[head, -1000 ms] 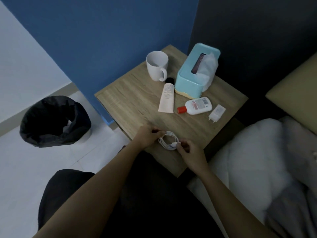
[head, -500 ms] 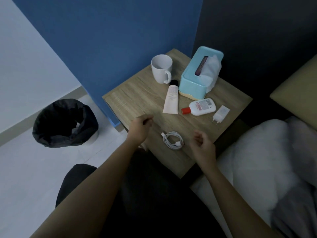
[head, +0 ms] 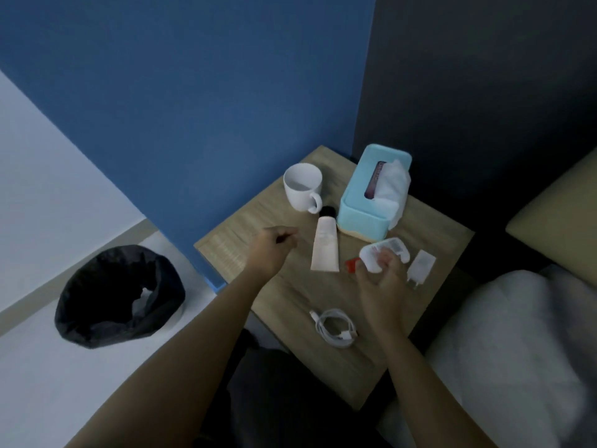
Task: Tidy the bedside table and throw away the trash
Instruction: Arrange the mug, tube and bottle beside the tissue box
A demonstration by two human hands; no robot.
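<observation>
Bedside table: how far along is the tidying? asks one observer.

Well along, the other judges. No wrapper or scrap shows on the wooden top. A black-lined trash bin stands on the floor at the table's 9 o'clock with something pale inside, so the throwing away looks done or nearly so.

And what is left?

Mostly arranging, the second says. A white mug stands at 12 o'clock and a light-blue tissue box at 1 o'clock, both toward the far edge. A cream tube lies flat near the middle, its black cap up by the mug's handle. A coiled white cable lies at 6 o'clock near the front edge, apart from the rest. A white charger plug lies flat at 3 o'clock.

What are the hands doing?

The right hand is at 3 o'clock, fingers curled round the lower body of a small white bottle with a red cap, just beside the plug. That spot is blurred, so whether the bottle is off the wood cannot be told. The left hand hovers over the table at 10 o'clock, fingers loosely curled, holding nothing.

So the step in hand?

Probably re-placing the bottle, the second guesses. The tube, plug and cable may still want grouping.
</observation>
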